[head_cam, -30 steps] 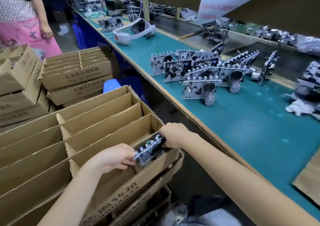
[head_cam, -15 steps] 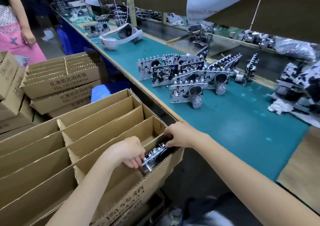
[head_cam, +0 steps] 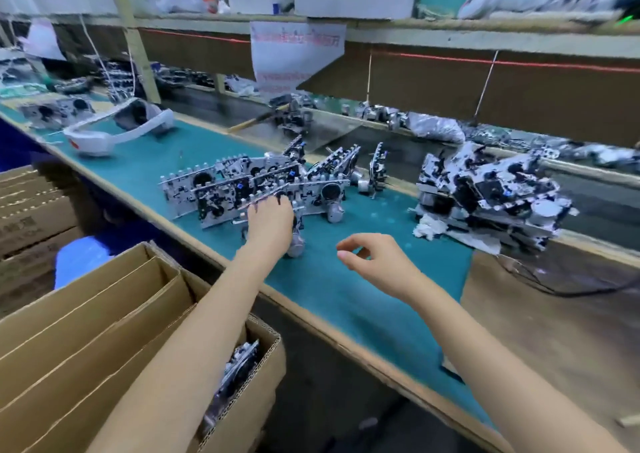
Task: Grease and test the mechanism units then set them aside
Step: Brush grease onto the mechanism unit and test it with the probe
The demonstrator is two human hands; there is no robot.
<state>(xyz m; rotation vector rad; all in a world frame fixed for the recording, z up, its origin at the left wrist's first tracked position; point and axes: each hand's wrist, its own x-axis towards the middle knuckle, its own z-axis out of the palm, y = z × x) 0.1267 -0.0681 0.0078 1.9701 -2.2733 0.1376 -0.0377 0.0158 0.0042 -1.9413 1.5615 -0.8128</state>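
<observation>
Green matting covers the long bench [head_cam: 346, 300], with a cluttered shelf running above it and a white headset [head_cam: 117, 130] lying further along; in the middle of the mat a cluster of mechanism units [head_cam: 225, 182] leans together on edge, and a bigger heap [head_cam: 485, 192] sits well apart to the right, on a white rag [head_cam: 427, 229]. From where I stand each unit looks like a stiff stamped-metal plate crowded with small levers, a row of keys and a stubby motor [head_cam: 297, 244]; I'd judge it light enough for one hand, rigid, but easily snagged on its neighbours, and possibly slick where grease goes on; the safest hold seems to be the bare plate edges, not the levers or keys. The left hand [head_cam: 270, 224] lies over the nearest unit [head_cam: 256, 203], its fingertips [head_cam: 277, 201] reaching the top edge; the thumb is hidden, so I cannot tell whether the grip has closed. The right hand [head_cam: 377, 262] hovers above the mat just beside it, fingers loosely curled, thumb and forefinger apart, holding nothing. Beside the bench stands a divided carton [head_cam: 104, 300], with one unit [head_cam: 239, 369] already set in its nearest slot.
</observation>
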